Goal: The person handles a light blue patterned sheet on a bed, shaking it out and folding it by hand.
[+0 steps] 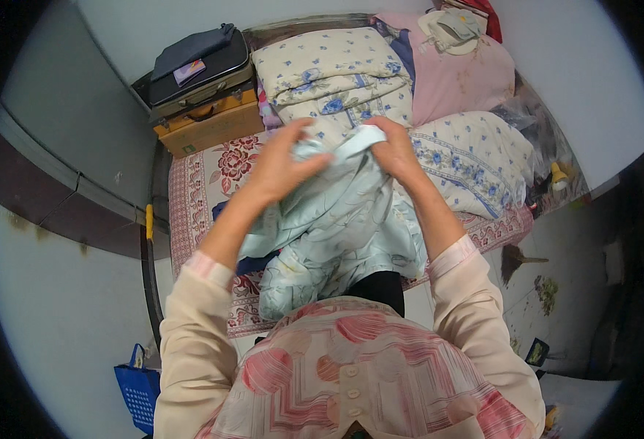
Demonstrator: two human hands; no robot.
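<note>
A pale mint-green patterned cloth [327, 219], thin and crumpled, hangs in front of me over the near edge of the bed. My right hand [393, 145] grips its upper edge, with a folded strip showing between thumb and fingers. To the left, my left hand [289, 159] is blurred, its thumb and fingers spread apart beside the cloth's top. No cloth is plainly pinched in it. Dark blue fabric [256, 264] peeks out from beneath the cloth on the left.
The bed has a red-and-white floral sheet [190, 192]. Folded blue-flowered bedding [333, 66], another flowered bundle [464, 159] and a pink cover [459, 77] lie on it. Stacked cases [201, 82] stand back left. A blue bag [137, 392] is low left; a broom head [512, 262] lies right.
</note>
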